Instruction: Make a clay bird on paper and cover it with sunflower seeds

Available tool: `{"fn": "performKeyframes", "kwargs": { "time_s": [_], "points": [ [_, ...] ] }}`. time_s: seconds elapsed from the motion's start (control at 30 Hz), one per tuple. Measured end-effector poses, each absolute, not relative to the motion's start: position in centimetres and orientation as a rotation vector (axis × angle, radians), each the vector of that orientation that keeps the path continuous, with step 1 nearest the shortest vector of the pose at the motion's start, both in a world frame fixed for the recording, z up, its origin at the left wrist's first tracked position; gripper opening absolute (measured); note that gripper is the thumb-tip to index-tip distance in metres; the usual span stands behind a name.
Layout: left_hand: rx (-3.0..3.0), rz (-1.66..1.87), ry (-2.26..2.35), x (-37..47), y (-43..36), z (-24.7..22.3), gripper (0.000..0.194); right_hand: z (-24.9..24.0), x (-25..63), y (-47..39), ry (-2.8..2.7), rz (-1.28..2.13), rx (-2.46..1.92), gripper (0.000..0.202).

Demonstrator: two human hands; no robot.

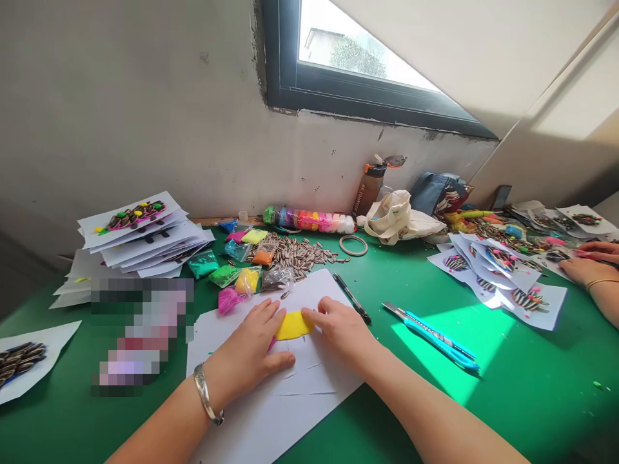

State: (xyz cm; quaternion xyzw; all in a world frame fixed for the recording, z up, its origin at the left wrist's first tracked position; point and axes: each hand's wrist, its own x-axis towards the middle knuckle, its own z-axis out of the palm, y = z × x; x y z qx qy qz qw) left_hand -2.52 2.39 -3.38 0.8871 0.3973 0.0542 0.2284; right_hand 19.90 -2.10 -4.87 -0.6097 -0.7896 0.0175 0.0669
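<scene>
A flattened piece of yellow modelling clay (294,326) lies on a white sheet of paper (309,380), with a bit of pink clay (272,343) at its left edge. My left hand (256,348) rests flat on the paper left of the yellow clay, fingers stretched and thumb apart, fingertips at its edge. From the right, my right hand (341,328) touches the clay's upper right corner with its index finger; the other fingers are bent and the thumb is hidden. Faint pencil-like lines run across the paper below the clay.
Bagged clay (247,281) and a heap of sunflower seeds (302,254) lie behind the paper. A pen (352,298) and a cutter knife (430,335), blade out, lie to the right. Stacked seed pictures (145,241) stand left. Another person's hands (587,264) work at far right.
</scene>
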Motion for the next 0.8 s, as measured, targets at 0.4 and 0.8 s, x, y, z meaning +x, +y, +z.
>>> {"fn": "performKeyframes", "kwargs": {
  "time_s": [0.4, 0.8],
  "points": [
    [2.454, 0.229, 1.09, -2.5, 2.6, -3.7, 0.067, -4.8, 20.1, -2.1, -2.398, 0.017, -1.804, 0.045],
    [2.419, 0.188, 1.127, -2.3, 2.6, -3.3, 0.067, -4.9, 20.0, -2.0, -2.415, 0.011, -1.824, 0.046]
  ]
}}
